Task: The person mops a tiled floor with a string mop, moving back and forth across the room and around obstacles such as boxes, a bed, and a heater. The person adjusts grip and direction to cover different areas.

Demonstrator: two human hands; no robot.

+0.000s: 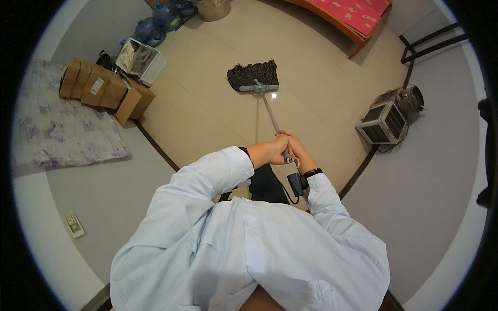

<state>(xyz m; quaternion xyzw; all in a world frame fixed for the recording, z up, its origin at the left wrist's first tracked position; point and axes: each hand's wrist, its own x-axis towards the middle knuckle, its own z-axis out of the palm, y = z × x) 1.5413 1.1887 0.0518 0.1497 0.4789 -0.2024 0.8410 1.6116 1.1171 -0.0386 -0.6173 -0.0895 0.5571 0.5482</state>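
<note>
Both hands are closed around the grey handle (270,112) of a floor mop, close to its top end. My left hand (277,151) grips nearest the end, where a small hanging loop (293,163) sticks out. My right hand (293,141) overlaps it from the right and holds the same handle. The handle runs forward to a light clamp bar (259,88), from which dark, stringy mop strands (252,75) fan out flat on the tiled floor (207,98). A black device is strapped at my right wrist.
Cardboard boxes (101,88), a white bin (141,61) and blue water jugs (150,32) line the left side. A metal bucket (213,9) stands at the back. On the right are a boxy appliance (383,122) and a bed (350,15) with a red cover.
</note>
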